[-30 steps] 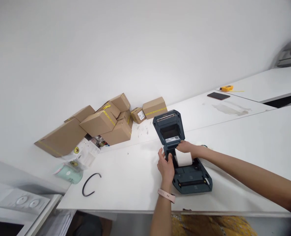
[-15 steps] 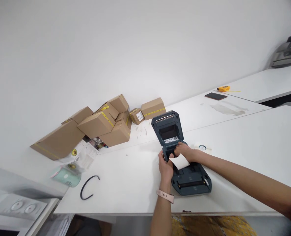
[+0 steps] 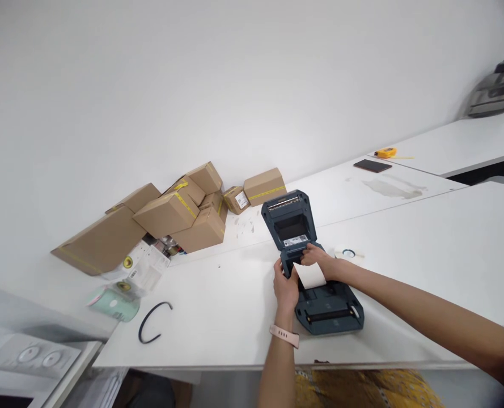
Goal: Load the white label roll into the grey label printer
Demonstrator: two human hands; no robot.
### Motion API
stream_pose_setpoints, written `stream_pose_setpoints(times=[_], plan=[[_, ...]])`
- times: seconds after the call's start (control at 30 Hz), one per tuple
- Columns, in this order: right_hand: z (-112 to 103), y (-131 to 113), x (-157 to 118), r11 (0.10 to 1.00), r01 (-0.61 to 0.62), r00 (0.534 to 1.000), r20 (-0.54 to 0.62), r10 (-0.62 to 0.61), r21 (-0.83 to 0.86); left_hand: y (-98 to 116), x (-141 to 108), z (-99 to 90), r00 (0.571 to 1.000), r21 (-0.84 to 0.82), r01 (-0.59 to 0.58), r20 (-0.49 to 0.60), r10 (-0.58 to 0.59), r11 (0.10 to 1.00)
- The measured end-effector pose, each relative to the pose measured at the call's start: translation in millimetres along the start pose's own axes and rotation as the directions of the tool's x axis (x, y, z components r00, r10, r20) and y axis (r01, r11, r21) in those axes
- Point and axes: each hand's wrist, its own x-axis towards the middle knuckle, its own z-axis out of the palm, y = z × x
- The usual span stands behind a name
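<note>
A dark blue-grey label printer (image 3: 330, 316) stands on the white table with its lid (image 3: 289, 218) tilted up and back. A strip of white label paper (image 3: 311, 276) curls out of its middle bay, between my hands. My left hand (image 3: 284, 286), with a pink band on the wrist, is closed around the printer's left edge, thumb inside beside the paper. My right hand (image 3: 316, 258) reaches into the bay from the right, fingers curled near the hinge. Whatever its fingers grip, and any paper roll beneath, is hidden.
Cardboard boxes (image 3: 166, 212) are piled at the back left. A mint-green container (image 3: 114, 304) and a black curved band (image 3: 143, 326) lie left. Right of the printer is a small ring-shaped item (image 3: 348, 253). A phone (image 3: 372, 165) and yellow tape measure (image 3: 386, 153) lie farther back.
The paper strip's free end has shifted slightly and lies flatter over the printer. Both hands keep nearly the same places; the whole view has moved a little.
</note>
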Motion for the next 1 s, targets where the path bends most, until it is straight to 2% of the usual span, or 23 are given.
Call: stream_pose_setpoints(times=[0.1, 0.17, 0.27, 0.37, 0.47, 0.53, 0.63, 0.7, 0.77, 0.83, 0.93, 0.97, 1.0], plan=[[-13, -3, -18, 1.0, 0.019, 1.0, 0.007, -0.019, 0.02, 1, -1, -0.3, 1.0, 0.012, 0.004, -0.005, -0.004, 1.0], [-24, -7, -41, 0.998, 0.039, 0.999, -0.014, -0.039, 0.041, 2, -2, -0.3, 1.0, 0.018, 0.0, -0.005, 0.0, 1.0], [-36, -21, -85, 0.979, 0.092, 0.989, -0.129, -0.069, 0.182, 9, -2, -1.2, 1.0, 0.045, 0.005, 0.004, -0.005, 0.999], [-36, -43, -125, 0.928, 0.158, 0.966, -0.248, -0.074, 0.338, 20, -11, -5.3, 0.999, 0.121, -0.036, -0.031, 0.04, 0.992], [-22, -63, -152, 0.906, 0.145, 0.956, -0.292, -0.025, 0.398, 24, -41, -12.1, 0.964, 0.175, -0.25, -0.043, 0.261, 0.952], [-11, -72, -164, 0.901, 0.116, 0.949, -0.313, 0.023, 0.417, 19, -71, -16.1, 0.921, 0.149, -0.39, 0.054, 0.386, 0.909], [0, -80, -177, 0.89, 0.099, 0.943, -0.328, 0.058, 0.444, -3, -117, -17.1, 0.85, 0.169, -0.51, 0.249, 0.464, 0.844], [1, -79, -182, 0.875, 0.106, 0.942, -0.331, 0.064, 0.472, -21, -136, -13.9, 0.831, 0.23, -0.546, 0.271, 0.486, 0.805], [-5, -72, -181, 0.852, 0.11, 0.925, -0.367, 0.101, 0.512, -36, -143, -8.9, 0.822, 0.3, -0.568, 0.241, 0.515, 0.766], [-18, -56, -172, 0.822, 0.099, 0.864, -0.458, 0.208, 0.561, -45, -141, -3.6, 0.77, 0.359, -0.631, 0.177, 0.613, 0.688], [-49, -26, -142, 0.795, 0.076, 0.693, -0.606, 0.391, 0.601, -48, -136, 2.2, 0.601, 0.433, -0.74, 0.082, 0.795, 0.515], [-61, -15, -127, 0.793, 0.055, 0.643, -0.629, 0.437, 0.607, -47, -136, 3.4, 0.558, 0.458, -0.752, 0.06, 0.828, 0.474], [-72, -6, -111, 0.791, 0.033, 0.602, -0.644, 0.473, 0.612, -45, -137, 4.2, 0.535, 0.483, -0.75, 0.041, 0.844, 0.452]])
